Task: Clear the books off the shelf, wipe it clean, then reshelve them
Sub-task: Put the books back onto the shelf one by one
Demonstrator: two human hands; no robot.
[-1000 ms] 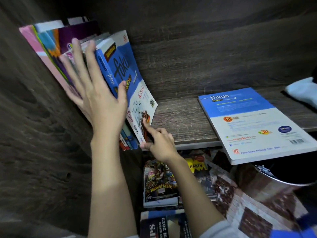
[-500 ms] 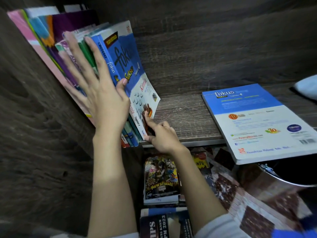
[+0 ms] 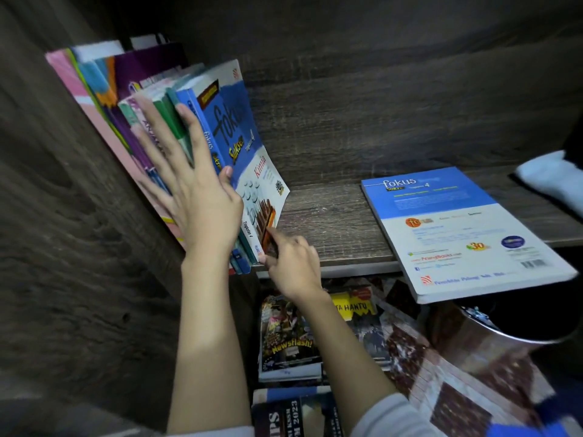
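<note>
**Leaning books steadied at the shelf's left end**

Leaning against the left wall of the wooden shelf (image 3: 340, 222), a row of books (image 3: 132, 99) is pressed back by the left hand (image 3: 198, 197), which is laid flat with its fingers spread wide over the spines, so nothing is clasped. The outermost of the row, a blue Fokus Kimia book (image 3: 239, 146), is tilted to the left like the others, and its lower near corner is touched by the right hand (image 3: 293, 263); the forefinger and thumb are held narrow at that corner, though whether the cover is truly pinched cannot be told. A second Fokus book (image 3: 463, 234) is laid flat, back cover up, well apart to the right, with its near edge overhanging the shelf's front lip. At the far right a pale cloth (image 3: 552, 178) is seen on the shelf, blurred. Below, on the floor, a Newsflash magazine (image 3: 287, 342) and further books (image 3: 293, 411) are stacked beside a metal bin (image 3: 492, 339).
</note>
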